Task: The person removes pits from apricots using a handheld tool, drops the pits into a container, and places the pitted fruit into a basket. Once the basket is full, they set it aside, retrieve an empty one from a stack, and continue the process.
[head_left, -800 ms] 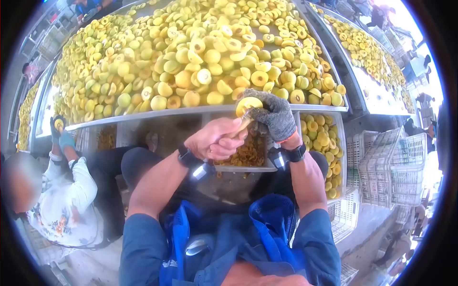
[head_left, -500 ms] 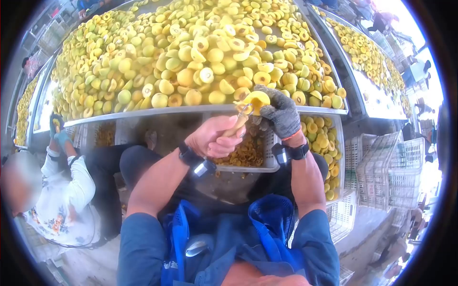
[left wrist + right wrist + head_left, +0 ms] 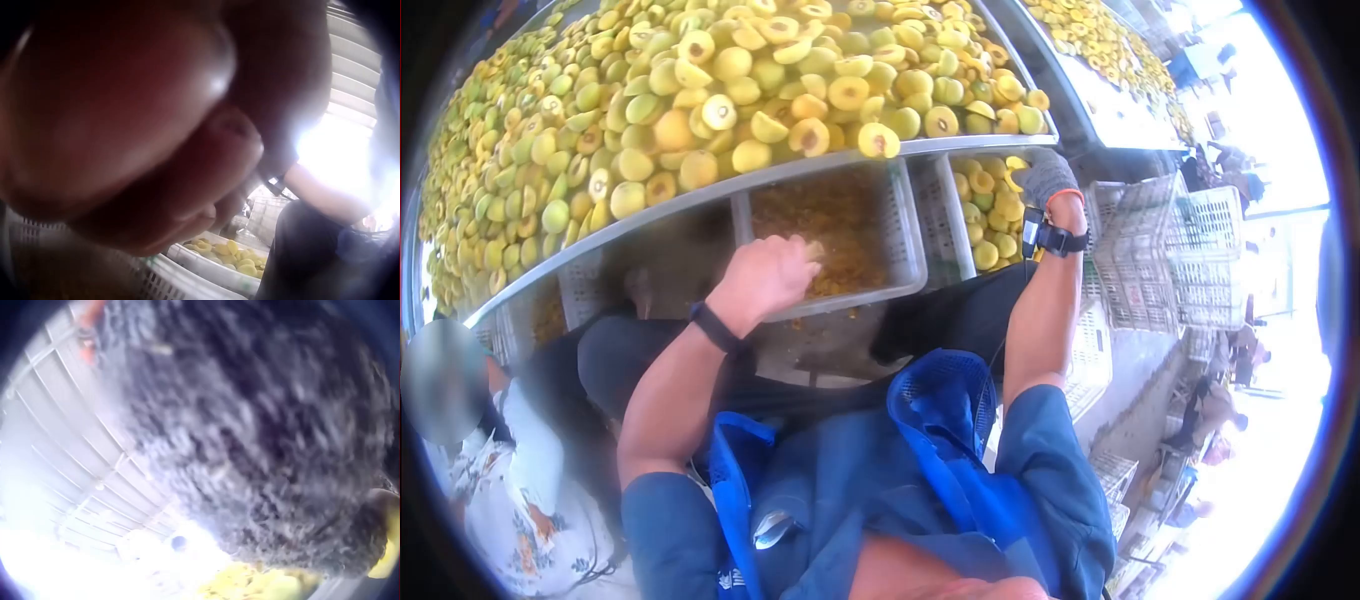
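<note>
In the head view my bare left hand (image 3: 768, 275) is over the crate of peach scraps (image 3: 850, 220), fingers curled around a wooden-handled pitting tool. Only a bit of the tool (image 3: 814, 250) shows past the fingers. The curled fingers (image 3: 212, 150) fill most of the left wrist view. My right hand (image 3: 1048, 176), in a grey knitted glove, reaches over the crate of peach halves (image 3: 962, 225) on the right. At the glove's fingertips a yellow peach half (image 3: 389, 540) shows in the right wrist view, partly hidden by the fingers.
A metal-edged table (image 3: 700, 200) heaped with peach halves runs across in front. One peach half (image 3: 878, 140) sits at its front edge. White plastic crates (image 3: 1165, 250) are stacked at the right. A person in a patterned top (image 3: 520, 500) sits at the left.
My right hand has moved right, away from the left hand, to the crate of peach halves. The left hand has drawn back with the tool, and the head view has turned right.
</note>
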Tool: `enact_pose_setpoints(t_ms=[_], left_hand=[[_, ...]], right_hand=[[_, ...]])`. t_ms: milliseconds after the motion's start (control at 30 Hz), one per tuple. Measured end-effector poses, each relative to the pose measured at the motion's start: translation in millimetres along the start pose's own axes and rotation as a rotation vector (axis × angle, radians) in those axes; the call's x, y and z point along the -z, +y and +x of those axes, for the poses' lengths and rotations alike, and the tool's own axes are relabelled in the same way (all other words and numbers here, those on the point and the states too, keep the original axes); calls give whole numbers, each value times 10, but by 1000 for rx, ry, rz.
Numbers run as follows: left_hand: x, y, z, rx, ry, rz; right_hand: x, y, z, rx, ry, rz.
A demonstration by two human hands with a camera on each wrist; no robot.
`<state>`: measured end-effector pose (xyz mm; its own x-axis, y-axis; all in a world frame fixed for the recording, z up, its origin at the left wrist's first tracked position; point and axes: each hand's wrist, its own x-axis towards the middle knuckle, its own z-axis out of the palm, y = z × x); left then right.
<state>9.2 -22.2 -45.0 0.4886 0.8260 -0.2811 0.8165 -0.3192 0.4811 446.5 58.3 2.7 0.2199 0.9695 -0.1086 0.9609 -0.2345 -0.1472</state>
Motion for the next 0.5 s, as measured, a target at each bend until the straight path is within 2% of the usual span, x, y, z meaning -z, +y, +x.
enact_pose_setpoints(t_ms=[67, 167, 267, 333, 400, 500], left_hand=[[-31, 31, 23, -31, -7, 4], [-34, 50, 28, -58, 16, 13], [13, 116, 25, -40, 37, -4], [45, 155, 40, -36, 68, -33], [40, 133, 53, -49, 107, -49], [44, 114, 63, -50, 151, -69]], right_hand=[[-28, 177, 14, -65, 26, -284], [-141, 227, 83, -51, 135, -251], [-240, -295, 87, 38, 150, 404], [-278, -874, 27, 250, 223, 507], [-403, -1307, 27, 399, 144, 429], [-346, -1838, -104, 395, 29, 126]])
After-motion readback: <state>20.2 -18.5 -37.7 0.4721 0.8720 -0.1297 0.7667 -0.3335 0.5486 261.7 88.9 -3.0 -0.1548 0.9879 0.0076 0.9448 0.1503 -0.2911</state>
